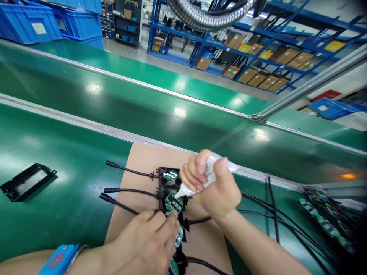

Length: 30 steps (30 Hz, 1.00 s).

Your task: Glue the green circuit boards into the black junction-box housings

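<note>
**White tube (212, 167) over circuit board (172, 204)**

The right hand (219, 196) reaches in from lower right, slanting up-left, fingers curled around the tube, nozzle at the board, below frame centre. The left hand (146, 242) lies palm down, lower centre (its grip I cannot tell), fingertips by the board's lower edge.
</note>
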{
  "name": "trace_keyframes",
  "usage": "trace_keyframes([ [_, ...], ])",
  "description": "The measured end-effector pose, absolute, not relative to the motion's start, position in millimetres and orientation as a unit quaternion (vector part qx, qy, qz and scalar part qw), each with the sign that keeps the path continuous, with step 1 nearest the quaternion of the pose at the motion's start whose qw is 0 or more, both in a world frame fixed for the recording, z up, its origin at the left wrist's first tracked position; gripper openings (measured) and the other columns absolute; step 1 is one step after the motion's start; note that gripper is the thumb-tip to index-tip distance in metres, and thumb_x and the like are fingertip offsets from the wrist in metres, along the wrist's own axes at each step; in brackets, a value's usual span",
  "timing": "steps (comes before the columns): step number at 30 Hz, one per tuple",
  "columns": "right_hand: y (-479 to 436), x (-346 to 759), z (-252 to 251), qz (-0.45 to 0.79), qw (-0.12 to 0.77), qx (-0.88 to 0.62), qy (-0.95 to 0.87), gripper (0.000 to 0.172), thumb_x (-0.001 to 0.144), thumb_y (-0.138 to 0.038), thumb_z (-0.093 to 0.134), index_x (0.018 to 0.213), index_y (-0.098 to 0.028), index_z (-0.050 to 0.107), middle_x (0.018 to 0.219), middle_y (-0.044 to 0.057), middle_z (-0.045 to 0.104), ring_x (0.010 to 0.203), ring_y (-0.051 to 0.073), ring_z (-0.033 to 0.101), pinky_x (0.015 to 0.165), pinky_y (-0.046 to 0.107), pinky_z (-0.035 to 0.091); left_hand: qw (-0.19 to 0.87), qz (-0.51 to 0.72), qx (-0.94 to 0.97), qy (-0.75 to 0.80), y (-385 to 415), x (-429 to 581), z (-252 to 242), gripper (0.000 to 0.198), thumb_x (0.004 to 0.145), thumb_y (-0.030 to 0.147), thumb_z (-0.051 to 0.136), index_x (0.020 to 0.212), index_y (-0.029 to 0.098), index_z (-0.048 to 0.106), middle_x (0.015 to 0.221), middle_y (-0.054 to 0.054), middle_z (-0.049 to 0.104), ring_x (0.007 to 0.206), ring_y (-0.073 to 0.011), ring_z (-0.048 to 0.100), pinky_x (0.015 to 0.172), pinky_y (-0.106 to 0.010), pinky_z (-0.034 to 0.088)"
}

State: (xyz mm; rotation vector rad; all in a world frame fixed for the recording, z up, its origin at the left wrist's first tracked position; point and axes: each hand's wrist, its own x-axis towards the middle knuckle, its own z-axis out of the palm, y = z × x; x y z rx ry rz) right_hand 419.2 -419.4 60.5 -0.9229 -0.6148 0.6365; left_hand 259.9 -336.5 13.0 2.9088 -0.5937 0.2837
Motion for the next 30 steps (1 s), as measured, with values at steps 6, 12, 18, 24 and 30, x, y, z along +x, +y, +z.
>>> trace_keyframes([
  [6, -412, 400, 35, 0.335, 0.779, -0.442, -0.293, 0.041, 0.09, -0.053, 0.05, 0.068, -0.019, 0.048, 0.053, -0.008, 0.023, 0.042, 0.006, 0.017, 0.037, 0.019, 0.016, 0.059, 0.085, 0.973, -0.207, -337, 256, 9, 0.038, 0.096, 0.026, 0.043, 0.129, 0.01, 0.052, 0.128, -0.009, 0.059, 0.085, -0.0176, 0.053, 0.069, -0.03, 0.039],
  [12, -415, 400, 37, 0.328, 0.76, -0.471, -0.307, 0.041, 0.089, -0.053, 0.051, 0.068, -0.019, 0.048, 0.054, -0.008, 0.025, 0.042, 0.006, 0.017, 0.038, 0.02, 0.014, 0.064, 0.062, 0.972, -0.216, -335, 256, 14, 0.04, 0.095, 0.025, 0.042, 0.13, 0.008, 0.052, 0.13, -0.01, 0.058, 0.086, -0.0188, 0.053, 0.071, -0.03, 0.039],
  [18, -432, 399, 46, 0.321, 0.746, -0.491, -0.315, 0.041, 0.09, -0.054, 0.049, 0.068, -0.019, 0.049, 0.054, -0.008, 0.025, 0.042, 0.006, 0.018, 0.038, 0.02, 0.016, 0.063, 0.072, 0.972, -0.214, -334, 254, 21, 0.041, 0.093, 0.025, 0.043, 0.128, 0.008, 0.055, 0.13, -0.01, 0.058, 0.089, -0.0203, 0.054, 0.074, -0.031, 0.04],
  [24, -439, 404, 49, 0.307, 0.743, -0.505, -0.315, 0.04, 0.09, -0.053, 0.05, 0.068, -0.019, 0.05, 0.054, -0.007, 0.025, 0.043, 0.007, 0.019, 0.039, 0.021, 0.017, 0.062, 0.064, 0.973, -0.215, -334, 252, 25, 0.043, 0.092, 0.028, 0.045, 0.128, 0.007, 0.055, 0.129, -0.012, 0.058, 0.086, -0.0211, 0.053, 0.075, -0.033, 0.039],
  [30, -432, 409, 47, 0.294, 0.749, -0.502, -0.317, 0.04, 0.089, -0.052, 0.05, 0.067, -0.02, 0.049, 0.052, -0.007, 0.024, 0.042, 0.007, 0.018, 0.038, 0.021, 0.016, 0.063, 0.067, 0.972, -0.217, -335, 251, 19, 0.044, 0.09, 0.026, 0.046, 0.128, 0.007, 0.054, 0.129, -0.012, 0.058, 0.086, -0.0214, 0.052, 0.076, -0.034, 0.039],
])
